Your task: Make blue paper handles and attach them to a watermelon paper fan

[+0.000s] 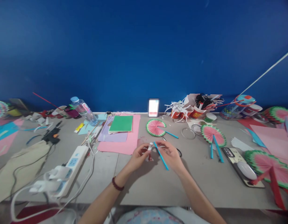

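Above the middle of the table, my left hand (139, 155) pinches a small white strip (150, 146) between thumb and fingers. Close beside it, my right hand (170, 154) is closed on a slim blue paper stick (162, 160), which slants down toward me. What the strip is made of is too small to tell. Just beyond both hands lies a round pleated watermelon paper fan (155, 127), pink with a green rim, with one blue stick (172, 134) at its right. A second fan (214, 135) with two blue sticks lies to the right.
On the left are a power strip (75, 163) with cables, a glue gun (51, 133) and a tilted bottle (85, 110). Green paper (121, 123) tops a stack of coloured sheets. A phone (232, 155) bearing a white mouse (246, 170) lies right. Cups of paper strips (178, 109) line the wall.
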The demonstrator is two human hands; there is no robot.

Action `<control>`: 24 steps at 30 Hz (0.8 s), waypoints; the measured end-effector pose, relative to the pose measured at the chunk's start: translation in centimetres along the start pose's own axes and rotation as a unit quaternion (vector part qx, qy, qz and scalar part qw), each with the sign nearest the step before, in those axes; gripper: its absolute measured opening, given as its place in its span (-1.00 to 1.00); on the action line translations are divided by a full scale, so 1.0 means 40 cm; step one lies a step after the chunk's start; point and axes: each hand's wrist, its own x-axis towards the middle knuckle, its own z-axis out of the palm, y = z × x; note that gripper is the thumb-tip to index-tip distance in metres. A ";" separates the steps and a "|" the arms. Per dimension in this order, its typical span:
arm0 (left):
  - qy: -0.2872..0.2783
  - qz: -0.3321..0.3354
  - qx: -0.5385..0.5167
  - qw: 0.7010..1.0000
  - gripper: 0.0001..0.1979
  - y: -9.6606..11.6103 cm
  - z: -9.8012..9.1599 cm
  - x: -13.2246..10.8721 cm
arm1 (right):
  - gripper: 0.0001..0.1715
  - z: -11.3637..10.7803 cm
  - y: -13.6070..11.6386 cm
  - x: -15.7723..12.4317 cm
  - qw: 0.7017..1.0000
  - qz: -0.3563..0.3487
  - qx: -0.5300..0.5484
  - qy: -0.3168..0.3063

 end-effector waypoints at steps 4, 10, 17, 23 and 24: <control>-0.002 -0.004 -0.013 1.000 -0.62 -0.014 -0.007 0.004 | -0.74 -0.086 0.058 -0.010 0.974 -0.027 -0.220 0.047; -0.028 -0.034 0.000 0.999 -0.51 0.000 -0.010 0.004 | -0.79 -0.148 0.139 -0.060 0.919 0.015 -0.390 0.065; -0.017 -0.016 0.000 1.000 -0.56 0.013 -0.014 0.002 | -0.87 -0.143 0.147 -0.066 0.875 0.042 -0.478 0.070; -0.004 -0.024 -0.007 1.000 -0.56 0.003 -0.021 0.006 | -0.81 -0.192 0.097 -0.073 0.893 0.180 -0.413 0.013; -0.003 -0.027 -0.013 1.000 -0.56 0.002 -0.021 0.007 | -0.77 -0.204 0.090 -0.074 0.911 0.196 -0.363 -0.008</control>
